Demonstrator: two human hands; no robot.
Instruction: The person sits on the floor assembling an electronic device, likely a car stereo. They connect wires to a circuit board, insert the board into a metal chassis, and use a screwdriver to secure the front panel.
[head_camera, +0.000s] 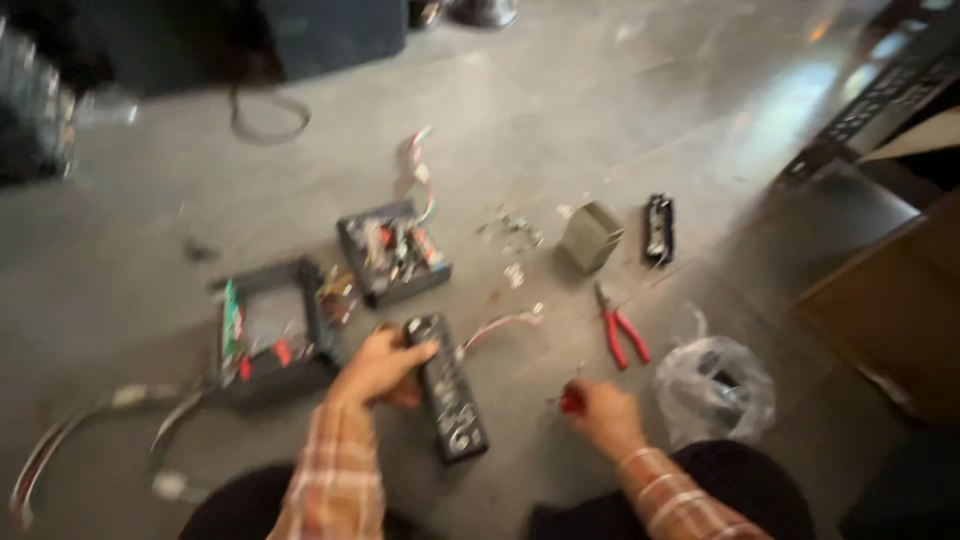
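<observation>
A long black panel (447, 388) lies flat on the grey floor (560, 110) and is steadied by the left hand (380, 368), whose fingers are closed over its upper end. The right hand (600, 412) is closed around a red-handled tool (570, 401), probably a small screwdriver (the blur leaves the tip unreadable), held just right of the panel and apart from it.

A wire bundle (500, 323) runs from the panel's upper right side. Behind the panel, an open black box with coloured wiring (392, 250) and a black frame (270, 335) rest on the floor. Small loose metal parts (512, 236) are scattered near a grey block (590, 236) and a narrow black strip (658, 228). Red-handled pliers (620, 335) lie right of the panel, beside a crumpled clear plastic bag (712, 392).

Risks noted: the panel is held at one end only, so pressure from the tool could be expected to pivot or slide it on the smooth floor. The wire bundle could be strained if the panel is dragged. The loose parts lie unguarded and could be scattered by a sleeve or knee. A slip of the tool toward the holding hand is judged possible.
</observation>
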